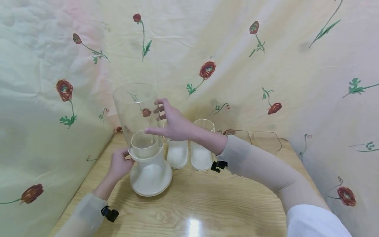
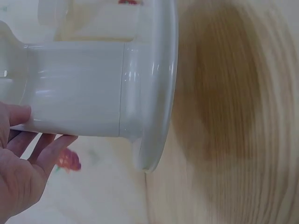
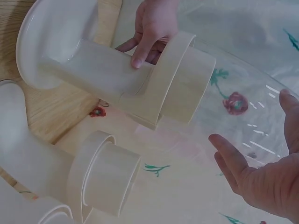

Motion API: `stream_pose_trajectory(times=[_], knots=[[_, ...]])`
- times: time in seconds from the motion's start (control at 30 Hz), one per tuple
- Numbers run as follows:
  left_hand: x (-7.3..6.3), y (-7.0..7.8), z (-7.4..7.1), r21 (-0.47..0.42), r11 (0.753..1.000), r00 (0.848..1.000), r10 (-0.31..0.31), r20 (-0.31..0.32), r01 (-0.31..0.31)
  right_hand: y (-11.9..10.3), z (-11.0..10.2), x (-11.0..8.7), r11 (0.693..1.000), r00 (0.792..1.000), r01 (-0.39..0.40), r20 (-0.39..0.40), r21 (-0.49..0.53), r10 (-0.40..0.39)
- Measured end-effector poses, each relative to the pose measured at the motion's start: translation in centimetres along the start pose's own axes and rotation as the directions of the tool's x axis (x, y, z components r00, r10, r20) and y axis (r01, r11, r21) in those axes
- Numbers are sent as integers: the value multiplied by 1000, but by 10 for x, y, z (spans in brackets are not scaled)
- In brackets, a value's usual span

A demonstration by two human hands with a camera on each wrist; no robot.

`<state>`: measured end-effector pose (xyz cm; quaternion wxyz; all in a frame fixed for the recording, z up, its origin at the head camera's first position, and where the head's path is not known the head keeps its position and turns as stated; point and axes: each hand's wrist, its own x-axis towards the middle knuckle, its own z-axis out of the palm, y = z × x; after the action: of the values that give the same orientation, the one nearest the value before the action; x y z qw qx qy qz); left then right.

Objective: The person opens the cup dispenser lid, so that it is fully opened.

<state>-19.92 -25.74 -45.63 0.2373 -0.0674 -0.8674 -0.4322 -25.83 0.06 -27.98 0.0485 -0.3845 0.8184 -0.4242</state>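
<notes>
A white stand [image 1: 151, 176] with a round foot and a wide collar is at the left of the table. My left hand [image 1: 120, 163] grips it just below the collar; in the left wrist view, the thumb and fingers of that hand [image 2: 28, 163] lie against the smooth neck [image 2: 74, 88]. Above the collar rises a tall clear cylinder [image 1: 130, 112], its lower end around the stand's inner ring [image 1: 145, 144]. My right hand [image 1: 177, 123] holds the cylinder's right side, thumb in front, fingers spread and bent. Through the right wrist view, the palm of this hand [image 3: 271, 186] faces the clear wall.
Two similar white stands [image 1: 177, 154] [image 1: 202, 156] stand close behind, under my right forearm. Clear rounded pieces [image 1: 267, 140] lie at the back right of the wooden table [image 1: 207, 204]. Flower-patterned cloth [image 1: 183, 39] hangs behind and at both sides.
</notes>
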Motion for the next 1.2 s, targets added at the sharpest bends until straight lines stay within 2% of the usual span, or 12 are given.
stream_pose_trajectory(times=[0.2, 0.37, 0.5, 0.6, 0.73, 0.9, 1.2], knots=[[-14, 14, 11, -80, 996, 999, 34, 25, -31, -3, -7, -29, 1000, 1000, -22, -19, 22, 22], [-21, 30, 25, -154, 988, 997, 8, 80, 4, -3, -19, -51, 999, 999, -23, -24, 33, 24], [-24, 42, 38, -195, 980, 990, -8, 141, 36, -2, -35, -72, 999, 998, -49, -36, -18, 49], [-24, 49, 52, -227, 973, 982, -1, 190, 45, 1, -47, -88, 996, 996, -77, -47, -32, 76], [-24, 55, 73, -279, 959, 972, 20, 236, 48, 10, -57, -108, 996, 994, -90, -57, -1, 90], [-22, 65, 97, -353, 935, 963, 57, 264, 42, 20, -67, -128, 997, 994, -79, -76, 18, 80], [-19, 81, 141, -397, 916, 946, 81, 315, 54, 28, -84, -163, 993, 985, -117, -129, -12, 115]])
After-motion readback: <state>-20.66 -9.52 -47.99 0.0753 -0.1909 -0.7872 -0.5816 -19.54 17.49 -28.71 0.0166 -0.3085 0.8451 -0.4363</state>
